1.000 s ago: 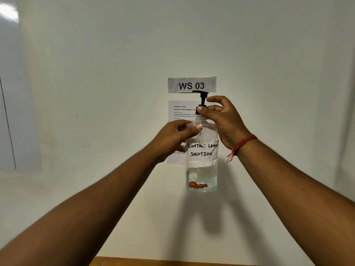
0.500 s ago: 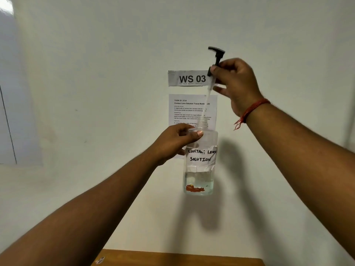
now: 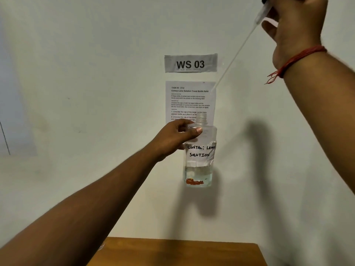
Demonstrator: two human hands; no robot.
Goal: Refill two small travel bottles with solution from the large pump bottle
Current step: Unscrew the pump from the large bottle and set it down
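Right hand [image 3: 294, 22] has lifted the pump [image 3: 238, 52] clear, head cropped; left hand [image 3: 178, 137] grips the bottle [image 3: 199, 150].

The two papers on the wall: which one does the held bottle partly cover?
The lower instruction sheet; the bottle overlaps its bottom edge. The WS 03 sign above is uncovered.

A pale wall [image 3: 96, 73] fills the view, bearing a "WS 03" sign [image 3: 190, 63] above a printed sheet [image 3: 189, 98] (taped flat). A wooden bench [image 3: 182, 252] edges in below.
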